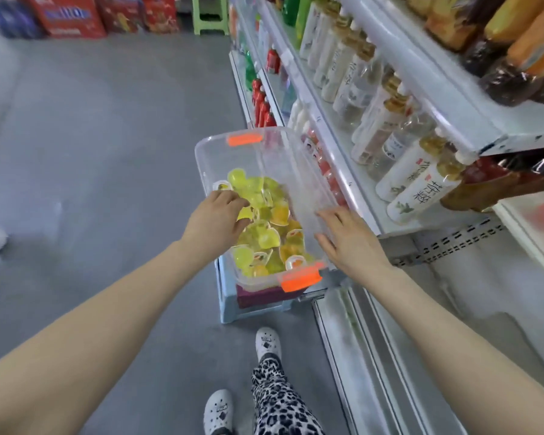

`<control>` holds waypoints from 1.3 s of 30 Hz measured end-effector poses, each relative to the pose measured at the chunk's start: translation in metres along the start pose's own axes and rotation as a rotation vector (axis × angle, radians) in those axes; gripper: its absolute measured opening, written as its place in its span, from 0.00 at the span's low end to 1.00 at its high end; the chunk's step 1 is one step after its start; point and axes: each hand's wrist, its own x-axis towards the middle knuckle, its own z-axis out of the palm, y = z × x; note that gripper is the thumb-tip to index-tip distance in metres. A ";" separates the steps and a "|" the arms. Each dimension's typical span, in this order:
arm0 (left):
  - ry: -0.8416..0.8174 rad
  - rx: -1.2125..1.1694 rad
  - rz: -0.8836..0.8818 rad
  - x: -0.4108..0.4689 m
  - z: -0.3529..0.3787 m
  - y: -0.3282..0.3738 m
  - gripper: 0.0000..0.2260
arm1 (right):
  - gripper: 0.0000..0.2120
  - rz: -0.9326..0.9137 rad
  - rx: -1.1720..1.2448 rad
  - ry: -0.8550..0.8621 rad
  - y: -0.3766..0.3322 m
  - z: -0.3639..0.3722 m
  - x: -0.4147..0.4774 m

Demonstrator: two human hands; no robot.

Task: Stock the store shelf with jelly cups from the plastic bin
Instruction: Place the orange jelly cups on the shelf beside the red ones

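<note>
Over plastic bin (202, 161): left hand (215, 221) on jelly cups (272, 240), grip unclear; right hand (352, 241) flat.

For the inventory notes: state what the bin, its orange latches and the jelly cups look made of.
Bin: clear glossy hard plastic, probably; the floor shows through its walls. Orange latches: opaque plastic, solid colour. Jelly cups: thin translucent plastic, likely; yellow and orange jelly shows through, some with printed film lids.
</note>
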 end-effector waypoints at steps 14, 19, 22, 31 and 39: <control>-0.018 0.008 -0.049 0.069 0.056 -0.050 0.11 | 0.23 -0.198 -0.206 -0.552 0.015 0.131 0.171; -0.006 0.005 -0.052 0.069 0.058 -0.053 0.12 | 0.17 -0.245 -0.324 -0.546 0.011 0.149 0.181; -0.005 0.016 -0.054 0.069 0.059 -0.054 0.12 | 0.15 -0.237 -0.388 -0.513 0.011 0.147 0.181; -0.018 0.073 -0.042 0.069 0.060 -0.055 0.12 | 0.19 -0.117 -0.214 -0.297 0.019 0.108 0.153; -0.401 0.238 0.223 0.068 0.064 -0.021 0.17 | 0.28 -0.029 0.081 -0.003 0.030 0.072 0.104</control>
